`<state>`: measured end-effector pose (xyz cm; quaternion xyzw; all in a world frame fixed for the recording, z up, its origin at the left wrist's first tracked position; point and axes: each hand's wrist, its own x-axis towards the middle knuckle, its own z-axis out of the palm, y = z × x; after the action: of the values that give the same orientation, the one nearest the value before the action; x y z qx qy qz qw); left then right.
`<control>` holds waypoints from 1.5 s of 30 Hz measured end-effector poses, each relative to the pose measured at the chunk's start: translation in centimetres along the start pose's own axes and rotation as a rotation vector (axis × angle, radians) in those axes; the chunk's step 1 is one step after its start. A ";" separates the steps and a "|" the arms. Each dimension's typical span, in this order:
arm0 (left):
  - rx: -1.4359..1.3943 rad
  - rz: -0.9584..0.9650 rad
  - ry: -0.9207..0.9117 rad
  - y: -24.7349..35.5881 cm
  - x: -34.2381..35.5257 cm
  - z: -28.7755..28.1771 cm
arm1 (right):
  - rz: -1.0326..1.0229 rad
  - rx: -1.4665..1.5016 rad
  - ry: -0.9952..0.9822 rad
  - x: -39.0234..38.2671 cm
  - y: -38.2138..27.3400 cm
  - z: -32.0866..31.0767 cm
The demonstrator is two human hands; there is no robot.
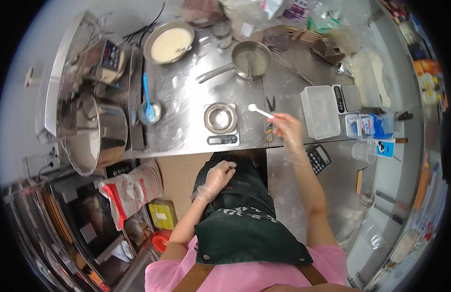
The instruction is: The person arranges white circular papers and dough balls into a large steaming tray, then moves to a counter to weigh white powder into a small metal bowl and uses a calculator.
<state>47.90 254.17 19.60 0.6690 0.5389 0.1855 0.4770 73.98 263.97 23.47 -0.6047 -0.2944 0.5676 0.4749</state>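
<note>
My right hand (287,129), in a clear glove, pinches a small white measuring spoon (260,111) by its handle, its bowl pointing left. The spoon is held up to the right of a small metal bowl (221,118), which sits on a digital kitchen scale (222,140) near the table's front edge. Also gloved, my left hand (219,177) rests low in front of the dark green apron (240,233), fingers curled in, with nothing visible in them. Scissors (269,134) lie on the steel table just beyond my right hand's fingers.
A saucepan (252,58) with a utensil inside and a whisk (296,68) are farther back. A pan of pale yellow liquid (170,43) stands back left, near a small bowl with a blue spatula (147,95). To the right are a plastic tub (320,112) and a calculator (318,158).
</note>
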 end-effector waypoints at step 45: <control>-0.177 -0.131 0.265 -4.5 -7.4 -1.1 | -0.530 -0.738 0.070 1.1 6.7 9.9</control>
<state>41.98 247.88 18.29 0.5574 0.6211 0.2874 0.4699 63.43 264.79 17.84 -0.6562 -0.6052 0.2629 0.3661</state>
